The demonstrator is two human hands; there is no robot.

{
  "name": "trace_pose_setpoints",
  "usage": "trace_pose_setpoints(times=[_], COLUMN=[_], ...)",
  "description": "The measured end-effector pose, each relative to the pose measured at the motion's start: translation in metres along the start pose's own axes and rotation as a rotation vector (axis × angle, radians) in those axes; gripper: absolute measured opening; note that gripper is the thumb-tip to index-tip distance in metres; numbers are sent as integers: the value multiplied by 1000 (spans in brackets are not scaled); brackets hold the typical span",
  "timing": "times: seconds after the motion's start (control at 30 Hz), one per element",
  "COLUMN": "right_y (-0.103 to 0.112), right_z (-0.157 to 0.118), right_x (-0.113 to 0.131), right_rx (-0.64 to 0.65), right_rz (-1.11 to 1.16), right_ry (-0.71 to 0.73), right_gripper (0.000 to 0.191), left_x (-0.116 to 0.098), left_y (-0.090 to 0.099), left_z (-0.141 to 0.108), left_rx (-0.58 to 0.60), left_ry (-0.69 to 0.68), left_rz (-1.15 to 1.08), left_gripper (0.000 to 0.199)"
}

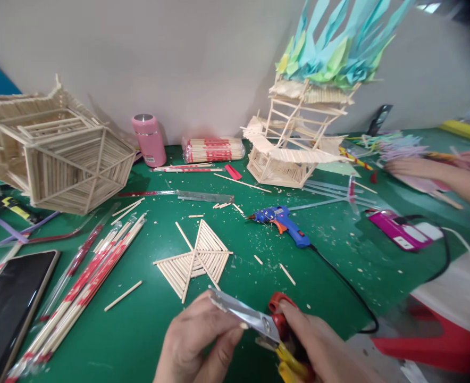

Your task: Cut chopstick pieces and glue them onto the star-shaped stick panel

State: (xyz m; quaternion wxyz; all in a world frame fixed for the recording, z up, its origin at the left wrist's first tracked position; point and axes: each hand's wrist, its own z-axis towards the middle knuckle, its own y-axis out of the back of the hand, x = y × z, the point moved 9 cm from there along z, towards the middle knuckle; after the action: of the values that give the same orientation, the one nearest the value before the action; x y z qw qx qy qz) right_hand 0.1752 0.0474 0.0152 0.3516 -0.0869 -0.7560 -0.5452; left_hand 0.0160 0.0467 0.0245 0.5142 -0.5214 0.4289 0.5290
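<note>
My right hand (318, 340) grips scissors (254, 319) with red and yellow handles at the bottom centre. Their blades point left, over the fingers of my left hand (203, 340). That hand is closed in a pinch; the pale end of a thin wooden stick (243, 326) pokes out by the thumb, its rest hidden by the fingers. Just beyond lies a flat hexagonal frame of sticks (195, 255), with some wedges filled by cut sticks. A blue hot glue gun (280, 221) lies to its right, nozzle pointing left. A loose stick (123, 296) lies left of my hands.
Chopstick packs (91, 276) and a phone (23, 303) lie at left. Behind stand a stick-built model (79, 165), a pink bottle (149, 141) and another model (286, 154) topped with blue paper. A purple power strip (402, 229) and another person's hand (410, 167) are at right.
</note>
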Motion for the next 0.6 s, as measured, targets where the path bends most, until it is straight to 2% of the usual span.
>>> trace_pose_setpoints(times=[0.13,0.23,0.33,0.43,0.6], right_y=[6,6,1,-3,-9], right_z=[6,7,8,7,4], right_x=[-23,-41,-46,-41,-38], right_rx=[-123,-168,-120,-58,-53], right_rz=[202,245,297,363,424], right_ry=[-115,-185,-197,-192,-230], right_gripper=[24,24,24,20,16], left_x=[24,37,43,50,57], left_y=[-5,-4,-2,-5,-7], left_z=[-5,-6,-6,-9,-14], left_rx=[32,13,-18,-17,-29], left_ry=[223,335,387,468,544], left_rz=[-131,-281,-388,-442,-531], left_gripper=[10,11,12,16,20])
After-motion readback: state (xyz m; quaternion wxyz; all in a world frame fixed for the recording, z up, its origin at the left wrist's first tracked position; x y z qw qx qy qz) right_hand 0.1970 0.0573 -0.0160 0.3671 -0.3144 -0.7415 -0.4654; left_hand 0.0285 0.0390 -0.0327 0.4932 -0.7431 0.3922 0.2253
